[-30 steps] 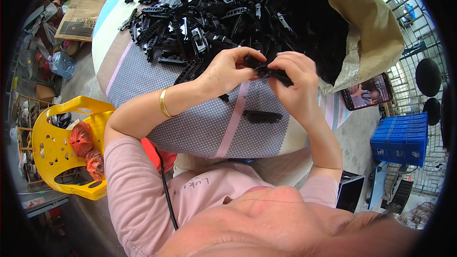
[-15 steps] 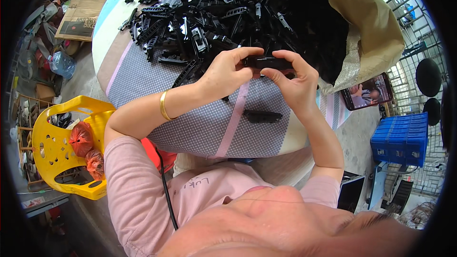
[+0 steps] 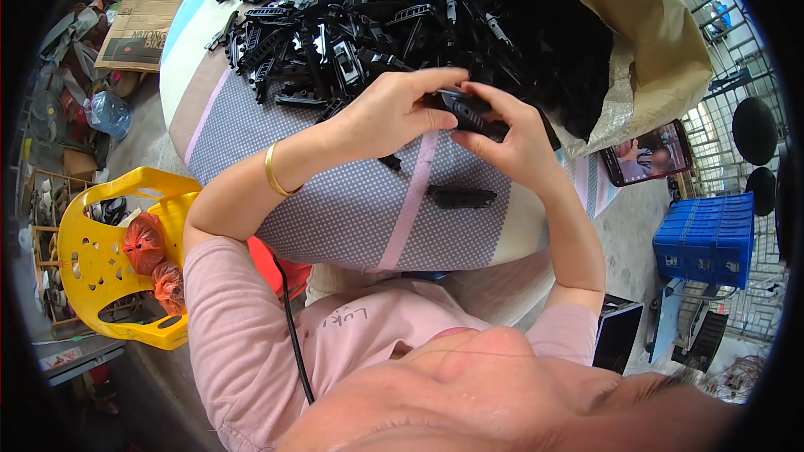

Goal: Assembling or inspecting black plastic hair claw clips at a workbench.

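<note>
Between both hands, just above the near side of the pile, is a long black plastic part (image 3: 471, 111), tilted down toward the right. My left hand (image 3: 400, 113) pinches its left end between thumb and fingers. At its right end, the thumb and fingers of my right hand (image 3: 511, 136) close round it. A similar dark part (image 3: 461, 197) lies on the patterned cloth nearer to me. Beyond my hands spreads a heap of black plastic parts (image 3: 335, 33), some ladder-like. Fingers hide both ends of the held part.
A large tan sack (image 3: 662, 42) with black contents lies open at the right of the cloth-covered table (image 3: 335, 218). A phone (image 3: 646, 153) stands by the table's right edge. Blue crates (image 3: 703, 240) are at right, a yellow chair (image 3: 79, 243) with red bags at left.
The black part has turned from level to slanting, its right end now lower. My left hand has risen slightly, and the right hand has shifted with the part.
</note>
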Tool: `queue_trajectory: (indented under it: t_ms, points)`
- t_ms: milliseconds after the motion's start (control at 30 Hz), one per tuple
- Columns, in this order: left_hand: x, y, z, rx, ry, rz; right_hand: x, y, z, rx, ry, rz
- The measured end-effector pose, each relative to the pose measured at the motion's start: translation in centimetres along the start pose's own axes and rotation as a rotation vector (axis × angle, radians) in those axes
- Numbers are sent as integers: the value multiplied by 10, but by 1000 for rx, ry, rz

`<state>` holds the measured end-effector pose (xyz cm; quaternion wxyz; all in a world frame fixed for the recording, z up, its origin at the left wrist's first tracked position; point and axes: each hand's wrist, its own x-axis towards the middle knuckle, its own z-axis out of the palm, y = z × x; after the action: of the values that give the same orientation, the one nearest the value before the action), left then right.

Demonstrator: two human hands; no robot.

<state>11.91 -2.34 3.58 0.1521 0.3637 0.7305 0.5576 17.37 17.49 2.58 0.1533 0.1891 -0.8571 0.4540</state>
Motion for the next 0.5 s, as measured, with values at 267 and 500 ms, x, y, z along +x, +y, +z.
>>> queue_trajectory:
  t_ms: [267, 500]
  points:
    - [-4, 2, 1, 419, 34, 275, -7, -8, -2, -186, -19, -10]
    - [-10, 23, -23, 359, -303, 51, -14, -9, -16, -59, -268, 61]
